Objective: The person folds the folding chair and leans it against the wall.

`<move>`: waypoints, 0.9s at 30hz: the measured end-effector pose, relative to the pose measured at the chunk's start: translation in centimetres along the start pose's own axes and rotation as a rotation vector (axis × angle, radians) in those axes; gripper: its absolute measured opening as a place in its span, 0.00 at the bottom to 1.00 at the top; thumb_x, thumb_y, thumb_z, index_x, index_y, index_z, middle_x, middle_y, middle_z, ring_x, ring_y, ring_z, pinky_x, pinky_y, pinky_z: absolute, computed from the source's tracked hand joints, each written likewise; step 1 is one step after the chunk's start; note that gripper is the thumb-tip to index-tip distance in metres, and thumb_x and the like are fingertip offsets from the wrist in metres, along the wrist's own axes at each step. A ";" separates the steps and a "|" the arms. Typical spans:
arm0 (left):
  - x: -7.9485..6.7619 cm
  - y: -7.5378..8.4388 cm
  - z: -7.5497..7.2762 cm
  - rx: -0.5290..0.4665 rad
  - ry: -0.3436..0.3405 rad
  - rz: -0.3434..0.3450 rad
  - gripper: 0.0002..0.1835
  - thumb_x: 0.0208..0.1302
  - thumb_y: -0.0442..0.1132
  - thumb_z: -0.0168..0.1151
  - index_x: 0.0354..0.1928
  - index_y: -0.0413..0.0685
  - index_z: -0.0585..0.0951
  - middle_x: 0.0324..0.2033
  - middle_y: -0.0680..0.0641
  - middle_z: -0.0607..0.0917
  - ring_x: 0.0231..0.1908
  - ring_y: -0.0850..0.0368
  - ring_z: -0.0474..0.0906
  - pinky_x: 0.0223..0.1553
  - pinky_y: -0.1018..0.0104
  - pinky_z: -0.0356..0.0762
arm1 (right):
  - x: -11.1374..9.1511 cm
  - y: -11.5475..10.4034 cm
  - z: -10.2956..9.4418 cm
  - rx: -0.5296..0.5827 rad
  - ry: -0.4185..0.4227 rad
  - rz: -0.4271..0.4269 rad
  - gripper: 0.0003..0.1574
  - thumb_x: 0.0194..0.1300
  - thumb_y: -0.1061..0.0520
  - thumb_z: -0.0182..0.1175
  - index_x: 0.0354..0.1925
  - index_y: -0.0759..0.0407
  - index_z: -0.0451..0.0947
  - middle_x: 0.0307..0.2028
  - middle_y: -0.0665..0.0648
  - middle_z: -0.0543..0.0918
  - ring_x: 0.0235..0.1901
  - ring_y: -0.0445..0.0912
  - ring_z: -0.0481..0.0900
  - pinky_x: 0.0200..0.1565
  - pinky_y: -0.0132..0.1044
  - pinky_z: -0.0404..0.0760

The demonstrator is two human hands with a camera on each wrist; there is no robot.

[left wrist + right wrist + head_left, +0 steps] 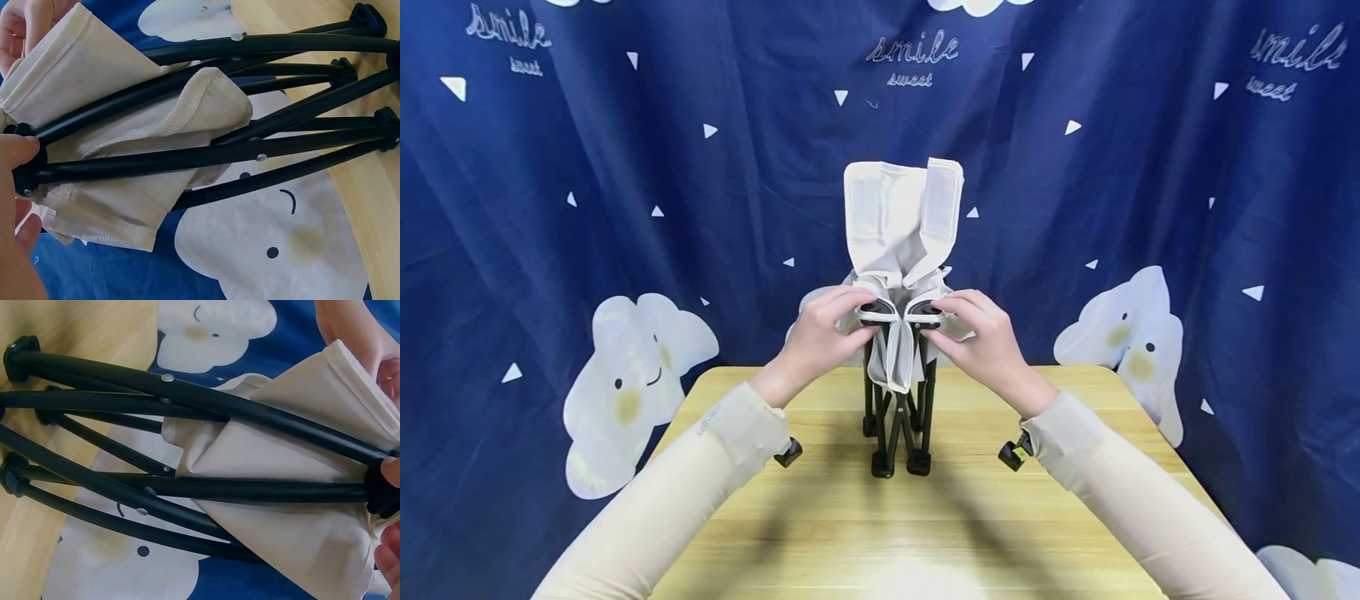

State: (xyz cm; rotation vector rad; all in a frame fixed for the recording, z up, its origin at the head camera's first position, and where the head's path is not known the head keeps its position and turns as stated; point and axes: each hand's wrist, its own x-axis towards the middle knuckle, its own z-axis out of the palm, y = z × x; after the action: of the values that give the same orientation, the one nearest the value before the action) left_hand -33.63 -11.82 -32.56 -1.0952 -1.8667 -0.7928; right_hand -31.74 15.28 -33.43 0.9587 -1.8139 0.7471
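A small folding chair (901,212) with white fabric and thin black crossed legs (262,136) stands upright on the table, folded narrow. My left hand (824,332) pinches the black plastic corner on the chair's left, thumb below and fingers above. On the other side my right hand (976,340) pinches the matching black corner (382,487) the same way. The two corners sit close together with the seat fabric (281,456) bunched and sagging between the legs. Behind them the white back panel rises upright, creased in the middle.
The light wooden table (820,517) has rounded far corners, and the chair's black feet (919,462) rest toward its back. A dark blue curtain (760,167) with clouds and white triangles hangs behind. Small black devices (1017,452) are strapped at both wrists.
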 end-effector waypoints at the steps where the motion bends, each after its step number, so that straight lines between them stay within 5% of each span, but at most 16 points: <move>1: -0.1 0.0 -0.1 0.003 0.000 -0.004 0.20 0.54 0.28 0.83 0.50 0.38 0.90 0.48 0.41 0.93 0.50 0.44 0.90 0.60 0.51 0.85 | -0.1 0.0 0.0 0.005 0.004 0.009 0.23 0.51 0.68 0.84 0.46 0.68 0.88 0.42 0.65 0.90 0.44 0.59 0.89 0.48 0.50 0.88; 10: -1.7 -0.3 -1.3 0.005 -0.003 -0.084 0.23 0.53 0.28 0.83 0.53 0.37 0.89 0.51 0.39 0.91 0.56 0.39 0.87 0.65 0.51 0.82 | -0.7 0.1 -0.6 0.046 0.015 0.081 0.24 0.51 0.68 0.83 0.46 0.68 0.86 0.38 0.63 0.89 0.31 0.55 0.85 0.36 0.47 0.87; 27: -4.8 -0.7 -2.2 0.020 -0.046 -0.144 0.23 0.53 0.31 0.84 0.52 0.36 0.88 0.48 0.41 0.91 0.50 0.44 0.89 0.52 0.50 0.86 | -2.7 0.5 -0.5 0.062 0.010 0.111 0.23 0.51 0.71 0.80 0.46 0.69 0.85 0.33 0.65 0.87 0.28 0.51 0.82 0.34 0.37 0.83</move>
State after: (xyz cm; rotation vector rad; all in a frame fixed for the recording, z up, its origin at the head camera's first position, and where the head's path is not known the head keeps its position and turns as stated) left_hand -32.18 -15.75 -35.80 -0.9817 -2.0055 -0.8343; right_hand -31.23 16.72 -35.80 0.8985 -1.8559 0.8799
